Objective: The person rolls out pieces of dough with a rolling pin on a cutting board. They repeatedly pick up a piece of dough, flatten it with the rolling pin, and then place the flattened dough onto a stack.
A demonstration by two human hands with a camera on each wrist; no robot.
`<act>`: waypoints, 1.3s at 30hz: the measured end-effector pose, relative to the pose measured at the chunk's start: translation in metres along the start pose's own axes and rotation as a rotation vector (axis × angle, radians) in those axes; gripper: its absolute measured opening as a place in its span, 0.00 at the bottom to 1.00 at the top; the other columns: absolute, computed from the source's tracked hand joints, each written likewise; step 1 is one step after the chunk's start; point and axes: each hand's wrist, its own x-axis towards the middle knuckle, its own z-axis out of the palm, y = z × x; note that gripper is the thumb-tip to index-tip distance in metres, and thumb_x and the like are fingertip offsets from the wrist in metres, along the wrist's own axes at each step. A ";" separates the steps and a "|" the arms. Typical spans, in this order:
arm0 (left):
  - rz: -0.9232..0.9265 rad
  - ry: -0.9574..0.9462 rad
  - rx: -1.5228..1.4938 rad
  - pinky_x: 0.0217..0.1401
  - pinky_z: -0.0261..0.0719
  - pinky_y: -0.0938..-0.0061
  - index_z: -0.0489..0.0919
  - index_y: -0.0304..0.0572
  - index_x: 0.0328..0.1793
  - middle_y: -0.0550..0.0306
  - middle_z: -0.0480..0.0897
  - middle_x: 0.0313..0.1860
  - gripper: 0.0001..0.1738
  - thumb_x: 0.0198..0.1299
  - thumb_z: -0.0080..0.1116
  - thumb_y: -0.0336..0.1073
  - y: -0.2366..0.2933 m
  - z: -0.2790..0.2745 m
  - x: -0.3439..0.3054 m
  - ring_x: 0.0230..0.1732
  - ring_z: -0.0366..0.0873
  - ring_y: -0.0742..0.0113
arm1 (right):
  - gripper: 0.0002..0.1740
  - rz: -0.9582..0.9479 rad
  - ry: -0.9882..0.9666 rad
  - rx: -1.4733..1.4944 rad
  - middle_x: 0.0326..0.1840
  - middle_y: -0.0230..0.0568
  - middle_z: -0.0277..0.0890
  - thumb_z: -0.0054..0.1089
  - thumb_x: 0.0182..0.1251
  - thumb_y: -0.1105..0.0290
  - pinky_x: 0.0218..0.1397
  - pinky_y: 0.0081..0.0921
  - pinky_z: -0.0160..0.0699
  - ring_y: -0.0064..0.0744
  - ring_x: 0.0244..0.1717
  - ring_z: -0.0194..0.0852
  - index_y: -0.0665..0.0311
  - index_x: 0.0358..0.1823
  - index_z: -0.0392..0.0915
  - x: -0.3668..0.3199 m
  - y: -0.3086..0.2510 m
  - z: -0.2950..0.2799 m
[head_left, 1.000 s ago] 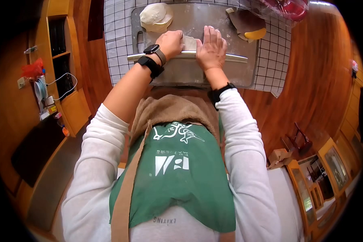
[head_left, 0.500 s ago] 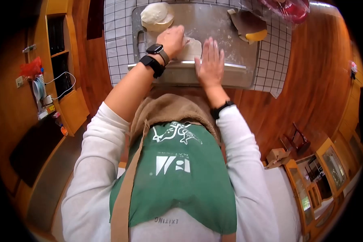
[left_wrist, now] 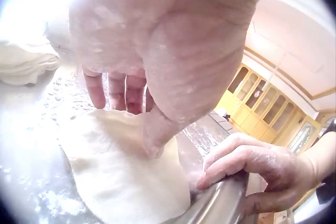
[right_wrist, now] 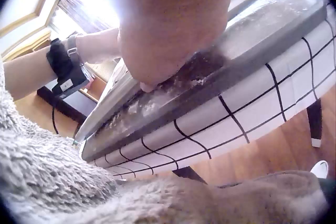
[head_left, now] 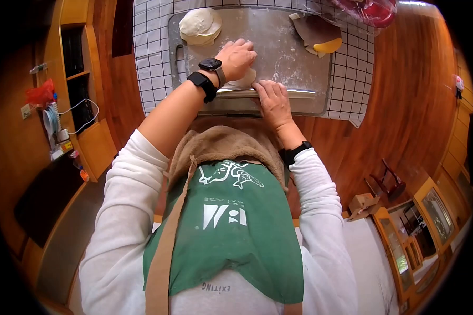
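A dough stack (head_left: 200,26) sits at ten o'clock on the board (head_left: 294,65); the left hand (head_left: 236,58) pinches a dough sheet (left_wrist: 126,174) toward six; the right hand's (head_left: 275,101) fingers curl over the rolling pin (head_left: 302,94) at five.

A white cloth (head_left: 151,63) with black grid lines bears a grey board (head_left: 268,23) and hangs down past its near edge. On the board lie a dough stack (head_left: 200,26) at far left, a flat dough piece (head_left: 244,80), a metal rod (head_left: 302,95) along the near side, a brown-and-yellow thing (head_left: 316,32) at far right, and scattered flour (head_left: 286,68). A red thing (head_left: 370,11) in clear plastic seems to rest on the cloth's far right corner.
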 end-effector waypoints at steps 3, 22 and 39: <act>-0.018 -0.076 -0.177 0.48 0.74 0.61 0.80 0.46 0.39 0.53 0.80 0.39 0.07 0.53 0.56 0.30 -0.006 0.005 0.007 0.47 0.77 0.51 | 0.25 -0.059 -0.016 -0.040 0.55 0.34 0.72 0.63 0.54 0.65 0.66 0.35 0.60 0.34 0.60 0.67 0.56 0.56 0.73 -0.001 0.008 -0.007; -0.127 -0.011 -0.427 0.40 0.76 0.60 0.80 0.37 0.35 0.44 0.82 0.31 0.06 0.50 0.57 0.30 -0.029 -0.006 0.000 0.35 0.79 0.44 | 0.25 0.355 0.166 -0.166 0.60 0.37 0.64 0.53 0.65 0.57 0.61 0.40 0.58 0.39 0.63 0.59 0.55 0.61 0.65 0.085 -0.003 0.021; -0.149 -0.015 -0.464 0.41 0.77 0.60 0.80 0.39 0.37 0.45 0.83 0.33 0.07 0.51 0.59 0.31 -0.029 -0.002 0.002 0.37 0.80 0.45 | 0.42 0.323 0.068 -0.234 0.80 0.41 0.45 0.47 0.67 0.48 0.78 0.48 0.35 0.38 0.78 0.42 0.62 0.76 0.48 0.085 -0.005 0.024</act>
